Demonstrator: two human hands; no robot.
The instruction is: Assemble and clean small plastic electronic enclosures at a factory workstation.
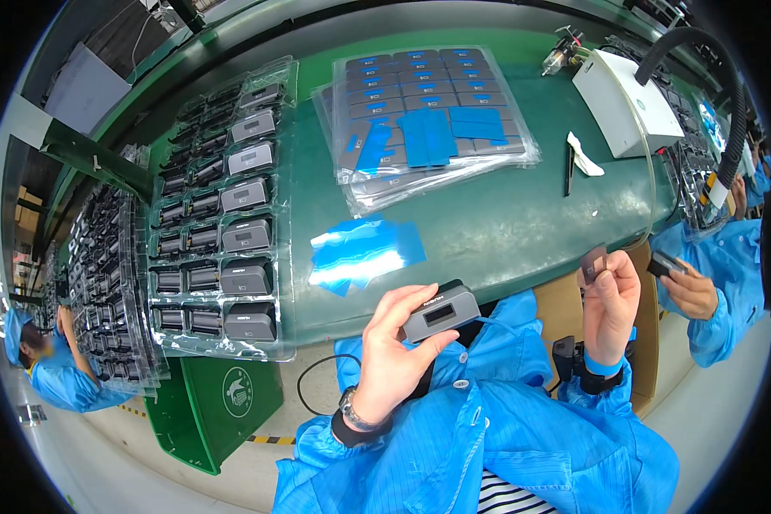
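My left hand [392, 360] is wrapped round a small grey box-shaped device [461, 303] with a dark rectangular window on its face. It is held just off the near edge of the green table. To the right, my right hand [615, 300] pinches a small, thin brownish piece [590, 264] between thumb and fingertips, apart from the device. Blue film sheets [364, 254] lie on the table beyond my left hand. A clear tray [284, 283] at the left holds grey housings [247, 277] like the one in my hand, beside rows of dark parts.
Stacked clear trays of flat grey panels [420, 88] with blue film stand at the back. A white machine with a black hose [630, 103] and a black pen-like tool [569, 167] are at the right. A co-worker's hand [692, 291] holds a dark device. Below left is a green bin [218, 411].
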